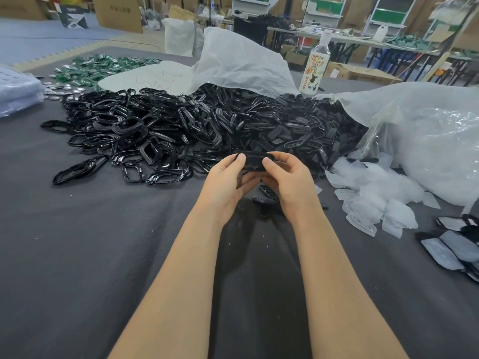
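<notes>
Bare grey cloth (77, 242) nearest the body is the free room; work there. Left hand (225, 182) and right hand (290, 182) both curl round the small black part (255, 161), thumbs pinching its top edge, held above the cloth; looks like a press-fit, so squeeze evenly and square. Loose black pieces (267, 196) lie under the wrists; heap of black frames (155, 130) just beyond the fingertips; clear films (373, 200) close on the right; bottle (315, 68) far, upright.

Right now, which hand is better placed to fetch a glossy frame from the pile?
Probably the left hand: the glossy frames lie on its side, while the right hand would have to cross over. Both hands hold the black part, so the right can keep it.
</notes>
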Available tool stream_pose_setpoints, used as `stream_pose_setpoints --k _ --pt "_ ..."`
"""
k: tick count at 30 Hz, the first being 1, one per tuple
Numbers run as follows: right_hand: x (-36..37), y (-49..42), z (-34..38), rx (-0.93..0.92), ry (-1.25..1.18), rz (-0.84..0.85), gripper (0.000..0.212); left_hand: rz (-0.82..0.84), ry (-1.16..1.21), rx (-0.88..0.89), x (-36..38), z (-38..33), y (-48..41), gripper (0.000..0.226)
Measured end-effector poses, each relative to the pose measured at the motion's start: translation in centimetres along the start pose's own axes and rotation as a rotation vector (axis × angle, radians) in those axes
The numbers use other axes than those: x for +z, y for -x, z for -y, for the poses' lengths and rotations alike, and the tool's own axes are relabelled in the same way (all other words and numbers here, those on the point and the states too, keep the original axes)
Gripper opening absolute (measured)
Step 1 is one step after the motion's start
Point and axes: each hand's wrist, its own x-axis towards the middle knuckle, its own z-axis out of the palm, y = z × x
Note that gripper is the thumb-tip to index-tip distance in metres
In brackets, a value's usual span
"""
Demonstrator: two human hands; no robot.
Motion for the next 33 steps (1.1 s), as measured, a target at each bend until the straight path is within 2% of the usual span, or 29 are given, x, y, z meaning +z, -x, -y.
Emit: stream_pose_setpoints --k 5,7,13,17,21,24,26,28,30,33 --pt "-0.1 -0.1 -0.4 -0.073 0.183 -0.076 0.014 -0.146 -0.193 0.078 0.4 0.7 -0.3 0.016" --pt "-0.1 -0.2 -0.5 -0.099 0.249 -0.081 0.016 -0.154 -0.255 0.125 0.3 0.9 -0.4 0.011" --pt "0.0 -0.1 -0.6 -0.099 0.327 -0.085 0.02 -0.17 -0.331 0.158 0.1 1.1 -0.5 0.016" --pt "0.0 0.0 -0.7 -0.161 0.472 -0.116 0.023 -0.181 -0.497 0.224 0.1 1.2 -0.5 0.019" --pt "-0.1 0.0 -0.6 -0.177 0.543 -0.137 0.015 -0.151 -0.6 0.245 -0.1 1.3 -0.3 0.022" --pt "-0.3 0.1 -0.3 -0.109 0.463 -0.129 0.01 -0.15 -0.574 0.218 -0.3 1.2 -0.4 0.024" --pt "-1.2 -0.2 0.2 -0.111 0.436 -0.212 0.009 -0.173 -0.481 0.194 -0.4 1.1 -0.6 0.024" --pt "-2.4 -0.3 0.7 -0.157 0.588 -0.342 0.014 -0.212 -0.399 0.194 -0.7 0.9 -0.6 0.024" --pt "-3.2 -0.3 0.9 -0.166 0.767 -0.394 0.021 -0.248 -0.376 0.207 -0.9 0.9 -0.7 0.025" --pt "-3.2 -0.4 0.2 -0.071 0.989 -0.271 0.026 -0.275 -0.398 0.214 -0.9 1.0 -0.7 0.024"
